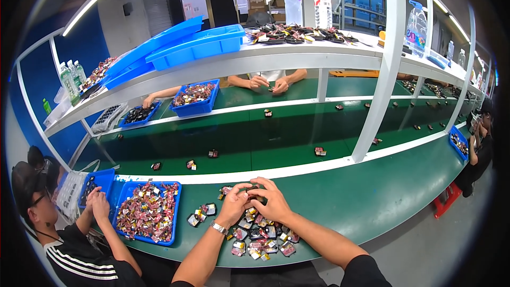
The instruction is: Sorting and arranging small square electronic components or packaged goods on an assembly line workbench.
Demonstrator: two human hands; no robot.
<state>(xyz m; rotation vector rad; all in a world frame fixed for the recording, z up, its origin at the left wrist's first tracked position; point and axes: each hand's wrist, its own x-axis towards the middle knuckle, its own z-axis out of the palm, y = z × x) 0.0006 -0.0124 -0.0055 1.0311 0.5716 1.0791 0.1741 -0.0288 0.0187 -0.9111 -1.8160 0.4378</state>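
My left hand (pixel 235 205) and my right hand (pixel 272 201) meet over the green table, fingers curled round a small dark electronic part (pixel 253 189). Most of that part is hidden by the fingers. Right below my hands lies a pile of small electronic modules (pixel 259 245), black-cased with red boards and silver and yellow pieces. To the left of my left wrist, several similar modules (pixel 197 216) form a loose group. One more module (pixel 224 191) sits just beyond my left hand.
A blue bin (pixel 178 218) full of modules stands left, beside a seated co-worker (pixel 69 250). Beyond a white rail (pixel 239 174), a green belt (pixel 255 154) carries scattered modules. White posts (pixel 383 69) hold up a shelf with blue trays (pixel 199 48). Another person's hands (pixel 280 85) work across the belt.
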